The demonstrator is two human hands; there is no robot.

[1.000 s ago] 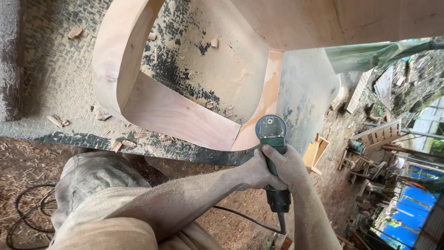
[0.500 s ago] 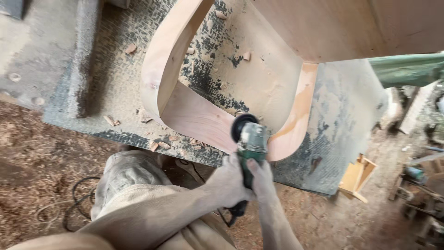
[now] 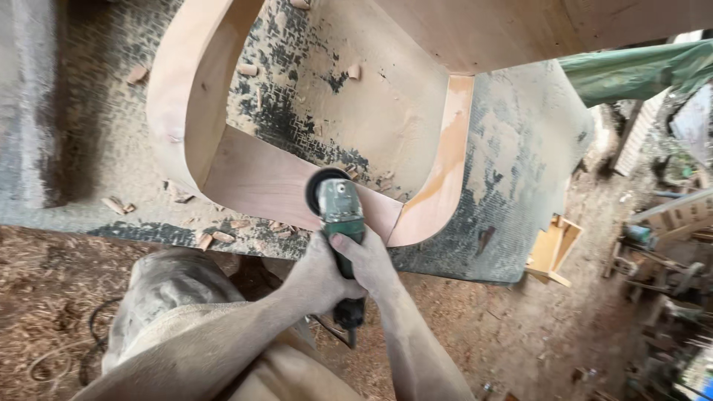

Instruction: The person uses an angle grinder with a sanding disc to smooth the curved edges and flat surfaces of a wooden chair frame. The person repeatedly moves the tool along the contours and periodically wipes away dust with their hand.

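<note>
A green angle grinder (image 3: 338,212) points away from me, its black disc against the flat front panel of a curved wooden frame (image 3: 260,178). The frame is pale sanded wood with rounded corners and stands on a dusty metal workbench (image 3: 505,148). My left hand (image 3: 316,278) grips the grinder's body from the left. My right hand (image 3: 368,260) wraps the same body from the right, thumb over the top. Both hands touch each other on the handle. The grinder's tail and cord (image 3: 347,319) hang below my hands.
Small wood offcuts (image 3: 215,238) lie along the bench's near edge. Sawdust covers the ground (image 3: 44,297), where a cable (image 3: 93,327) loops at the left. My knee in dusty trousers (image 3: 171,293) is under the bench edge. A small wooden box (image 3: 553,249) sits at right.
The grinder has travelled left along the frame's front panel, from the right corner towards the middle. Both hands stayed on it. The view shifted and steadied.
</note>
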